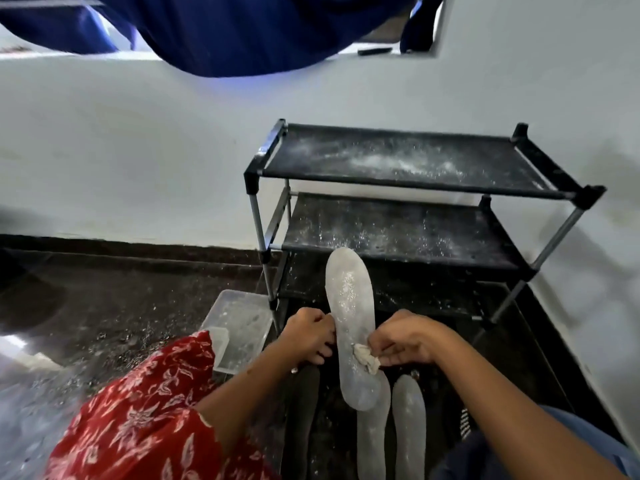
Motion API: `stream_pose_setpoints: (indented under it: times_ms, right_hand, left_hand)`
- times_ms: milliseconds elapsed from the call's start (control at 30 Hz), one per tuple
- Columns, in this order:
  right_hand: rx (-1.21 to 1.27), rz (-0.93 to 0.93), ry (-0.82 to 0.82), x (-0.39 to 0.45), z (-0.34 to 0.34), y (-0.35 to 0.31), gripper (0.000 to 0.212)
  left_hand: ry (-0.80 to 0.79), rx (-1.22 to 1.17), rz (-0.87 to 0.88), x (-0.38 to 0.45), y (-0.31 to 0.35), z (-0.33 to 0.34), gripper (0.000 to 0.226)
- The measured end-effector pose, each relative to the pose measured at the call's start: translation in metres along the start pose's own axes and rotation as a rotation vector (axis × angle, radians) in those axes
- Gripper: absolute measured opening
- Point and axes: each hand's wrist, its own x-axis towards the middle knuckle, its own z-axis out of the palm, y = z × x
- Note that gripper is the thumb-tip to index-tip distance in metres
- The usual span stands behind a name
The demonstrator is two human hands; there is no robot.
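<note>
A long grey shoe insole (pixel 351 306), dusted with white powder, is held up in front of a black shoe rack (pixel 408 161). My left hand (pixel 308 336) grips the insole's left edge near its middle. My right hand (pixel 405 341) pinches a small crumpled whitish cloth (pixel 365 356) against the insole's right side. Two more powdery insoles (pixel 408 427) lie on the floor below, beside a dark insole (pixel 301 410).
The rack's fabric shelves are speckled with white powder. A clear plastic container (pixel 242 323) sits on the dark floor left of the rack. A red floral garment (pixel 138 420) covers my left knee. A white wall runs behind; dark blue cloth (pixel 225 29) hangs overhead.
</note>
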Motion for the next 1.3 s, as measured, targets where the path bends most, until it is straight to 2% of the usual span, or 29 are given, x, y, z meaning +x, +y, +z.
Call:
stream_pose_setpoints:
  times_ms: [167, 233, 367, 500, 633, 833, 933, 1100, 1167, 1300]
  right_hand:
    - [0.066, -0.079, 0.019, -0.014, -0.014, -0.009, 0.012]
    - [0.073, -0.105, 0.039, -0.014, -0.014, -0.015, 0.014]
    - [0.087, -0.150, 0.024, -0.016, -0.011, -0.027, 0.019]
    - [0.080, -0.169, -0.018, -0.016, -0.009, -0.033, 0.018]
    - [0.038, -0.166, -0.073, -0.017, -0.008, -0.035, 0.014]
    - [-0.020, -0.166, -0.163, -0.019, -0.001, -0.037, 0.015]
    - [-0.020, -0.169, -0.184, -0.020, 0.005, -0.041, 0.016]
    - [-0.047, -0.184, -0.218, -0.025, 0.006, -0.040, 0.019]
    - [-0.019, -0.206, -0.175, -0.027, 0.000, -0.041, 0.028]
    - [0.100, -0.320, -0.052, -0.032, -0.014, -0.050, 0.024]
  left_hand:
    - [0.019, 0.025, 0.068, -0.008, 0.027, -0.008, 0.030]
    - [0.034, -0.042, 0.042, -0.007, 0.029, -0.008, 0.041]
    - [-0.027, -0.351, -0.065, 0.003, 0.031, -0.008, 0.065]
    - [-0.064, -0.739, -0.033, 0.016, 0.037, -0.014, 0.068]
    - [-0.154, -0.936, -0.017, 0.023, 0.036, -0.021, 0.080]
    - [-0.413, -1.067, -0.034, 0.028, 0.034, -0.025, 0.090]
    - [-0.492, -1.109, -0.038, 0.030, 0.035, -0.023, 0.093]
    - [-0.448, -1.143, -0.062, 0.034, 0.037, -0.024, 0.093]
    - [-0.410, -1.135, -0.057, 0.036, 0.038, -0.026, 0.096]
    - [-0.402, -1.141, -0.029, 0.036, 0.038, -0.031, 0.096]
